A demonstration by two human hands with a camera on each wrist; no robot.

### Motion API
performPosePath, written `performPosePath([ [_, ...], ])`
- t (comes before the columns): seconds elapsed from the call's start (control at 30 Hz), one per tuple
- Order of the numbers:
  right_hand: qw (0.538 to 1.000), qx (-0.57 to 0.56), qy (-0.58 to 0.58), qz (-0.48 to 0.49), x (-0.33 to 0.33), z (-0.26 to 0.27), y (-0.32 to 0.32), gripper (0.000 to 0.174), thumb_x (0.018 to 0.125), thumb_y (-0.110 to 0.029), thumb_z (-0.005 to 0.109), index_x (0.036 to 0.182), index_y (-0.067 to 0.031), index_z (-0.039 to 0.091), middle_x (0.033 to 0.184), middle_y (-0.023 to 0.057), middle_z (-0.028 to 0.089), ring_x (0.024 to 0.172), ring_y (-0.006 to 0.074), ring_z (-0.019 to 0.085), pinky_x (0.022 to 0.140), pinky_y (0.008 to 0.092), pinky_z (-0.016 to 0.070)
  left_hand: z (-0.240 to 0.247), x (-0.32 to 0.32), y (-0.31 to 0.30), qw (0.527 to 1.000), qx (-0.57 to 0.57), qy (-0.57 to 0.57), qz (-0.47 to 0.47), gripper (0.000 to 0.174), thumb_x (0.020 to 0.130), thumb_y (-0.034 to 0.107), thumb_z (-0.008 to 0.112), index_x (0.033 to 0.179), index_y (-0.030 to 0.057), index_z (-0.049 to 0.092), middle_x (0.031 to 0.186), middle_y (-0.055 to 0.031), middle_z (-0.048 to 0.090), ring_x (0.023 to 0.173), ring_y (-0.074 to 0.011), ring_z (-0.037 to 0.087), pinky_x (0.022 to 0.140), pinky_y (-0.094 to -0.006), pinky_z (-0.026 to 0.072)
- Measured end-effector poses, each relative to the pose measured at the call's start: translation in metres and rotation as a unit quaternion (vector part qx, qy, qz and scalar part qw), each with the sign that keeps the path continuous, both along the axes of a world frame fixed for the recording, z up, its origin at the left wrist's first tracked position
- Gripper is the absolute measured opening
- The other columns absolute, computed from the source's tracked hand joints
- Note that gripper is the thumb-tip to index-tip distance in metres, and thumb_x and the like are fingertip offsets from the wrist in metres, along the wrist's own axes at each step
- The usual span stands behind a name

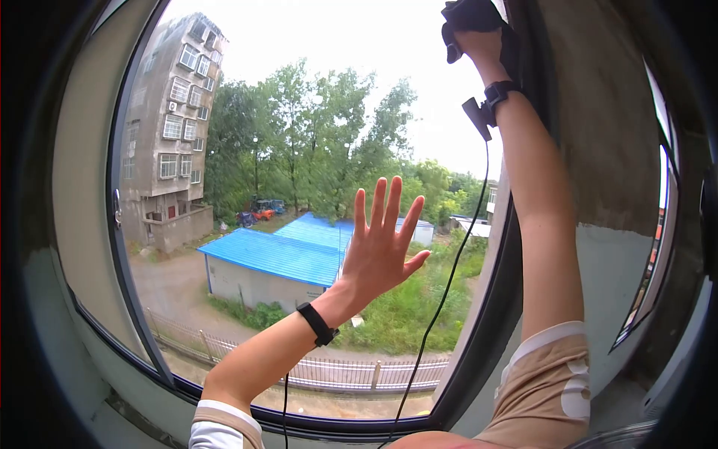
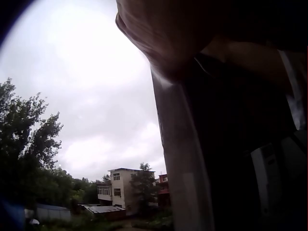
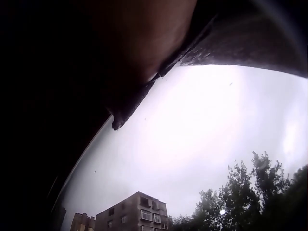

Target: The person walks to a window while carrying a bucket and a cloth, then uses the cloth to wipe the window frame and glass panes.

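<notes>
Cloth (image 1: 470, 16) under right hand (image 1: 483, 46), high on pane (image 1: 314, 97)

The dark cloth (image 1: 470, 16) is a bunched, black piece of fabric, held high against the top right of the window pane (image 1: 299, 45), close to the dark frame. The right hand (image 1: 482, 43) grips it from below, and a loose corner hangs down on its left side. In the right wrist view its surface looks coarse and textured, lying on the glass. The window pane is a large sheet of clear glass set upright in a dark frame. The left hand (image 1: 381, 251) lies flat on its lower middle, fingers spread.
</notes>
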State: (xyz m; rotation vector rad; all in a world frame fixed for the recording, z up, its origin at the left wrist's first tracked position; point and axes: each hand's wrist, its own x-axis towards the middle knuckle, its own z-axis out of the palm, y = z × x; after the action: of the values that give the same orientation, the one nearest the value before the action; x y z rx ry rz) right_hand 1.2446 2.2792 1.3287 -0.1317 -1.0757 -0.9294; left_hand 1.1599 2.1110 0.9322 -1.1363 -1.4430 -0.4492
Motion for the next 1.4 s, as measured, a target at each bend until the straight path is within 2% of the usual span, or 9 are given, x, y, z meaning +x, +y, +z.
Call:
performPosePath([
  [0.13,0.94,0.044,-0.137,0.31,-0.06,-0.008,-0.002,0.036,0.087,-0.029,0.063,0.112,-0.0029,0.068,0.137,0.0204,0.058,0.128,0.0325,0.054,0.114,0.0518,0.0338,0.002,0.001,0.001,1.0,0.002,0.001,0.006,0.097,0.093,0.064,0.061,0.165,0.0105,0.022,0.169,-0.0329,0.006,0.157,-0.0498,0.005,0.123,-0.0706,0.0059],
  [0.23,0.985,0.082,-0.137,0.072,-0.099,-0.036,-0.067,0.042,0.091,-0.038,0.058,0.118,-0.0079,0.069,0.111,0.0091,0.074,0.112,0.0279,0.066,0.11,0.0532,0.0357,0.004,0.004,0.0,1.0,0.0,-0.002,0.018,0.097,0.093,0.064,0.061,0.165,0.0103,0.024,0.169,-0.0328,0.007,0.158,-0.0495,0.005,0.123,-0.0699,0.0059],
  [0.33,0.956,0.046,-0.216,-0.193,-0.059,-0.11,-0.156,0.029,0.091,-0.032,0.06,0.102,-0.0139,0.081,0.113,0.0049,0.073,0.134,0.0372,0.046,0.112,0.0541,0.033,0.005,0.005,-0.001,1.0,0.0,0.0,0.029,0.095,0.094,0.064,0.059,0.164,0.0096,0.025,0.169,-0.0326,0.008,0.157,-0.0498,0.006,0.123,-0.0693,0.0073],
  [0.6,0.944,0.205,-0.123,0.229,-0.127,-0.109,-0.141,0.031,0.089,-0.035,0.063,0.095,-0.0076,0.078,0.138,0.0277,0.056,0.138,0.0416,0.043,0.111,0.0587,0.035,0.004,0.005,0.0,0.999,0.009,0.017,0.028,0.092,0.094,0.062,0.061,0.163,0.0106,0.029,0.167,-0.0323,0.016,0.157,-0.0496,0.01,0.123,-0.0682,0.0113],
  [0.73,0.97,0.202,-0.105,0.087,-0.086,-0.097,-0.095,0.022,0.089,-0.028,0.064,0.095,-0.0117,0.077,0.125,0.0089,0.068,0.132,0.0339,0.051,0.105,0.0508,0.0432,0.005,0.008,0.0,0.999,0.014,0.009,0.037,0.094,0.091,0.063,0.063,0.164,0.0147,0.03,0.17,-0.0285,0.012,0.158,-0.0458,0.01,0.125,-0.0657,0.01],
  [0.8,0.967,0.131,0.012,0.216,-0.08,-0.074,-0.059,0.016,0.084,-0.017,0.068,0.089,-0.0024,0.071,0.142,0.0205,0.054,0.124,0.0293,0.056,0.111,0.0427,0.0417,0.004,0.007,0.0,0.999,0.016,0.008,0.044,0.093,0.091,0.064,0.062,0.164,0.0158,0.03,0.17,-0.0275,0.012,0.158,-0.0455,0.01,0.125,-0.0654,0.0093],
  [0.93,0.976,0.172,-0.041,-0.123,0.0,-0.044,0.031,0.018,0.089,-0.021,0.064,0.103,-0.0153,0.073,0.102,0.0091,0.072,0.105,0.0295,0.069,0.084,0.0414,0.0555,0.003,0.003,0.003,0.999,0.029,0.013,0.029,0.092,0.093,0.067,0.059,0.164,0.0178,0.03,0.171,-0.0264,0.012,0.159,-0.0443,0.01,0.126,-0.0645,0.0082],
  [1.2,0.949,0.129,-0.068,0.28,0.042,-0.083,0.032,0.018,0.08,-0.018,0.071,0.096,-0.0111,0.067,0.099,0.0088,0.066,0.097,0.0304,0.066,0.084,0.0405,0.0542,0.003,0.005,0.002,0.999,0.024,0.004,0.046,0.092,0.093,0.069,0.056,0.165,0.0202,0.027,0.171,-0.0254,0.011,0.159,-0.0436,0.008,0.127,-0.0632,0.0064],
  [1.4,0.977,0.168,-0.014,0.131,0.025,-0.061,0.066,0.02,0.087,-0.025,0.066,0.102,-0.0128,0.065,0.103,0.0113,0.065,0.098,0.0333,0.066,0.088,0.0444,0.0532,-0.004,-0.007,-0.011,1.0,0.025,0.013,0.004,0.076,0.103,0.062,0.043,0.165,0.0202,0.03,0.172,-0.0221,0.014,0.16,-0.0377,0.013,0.127,-0.0604,0.0102],
])
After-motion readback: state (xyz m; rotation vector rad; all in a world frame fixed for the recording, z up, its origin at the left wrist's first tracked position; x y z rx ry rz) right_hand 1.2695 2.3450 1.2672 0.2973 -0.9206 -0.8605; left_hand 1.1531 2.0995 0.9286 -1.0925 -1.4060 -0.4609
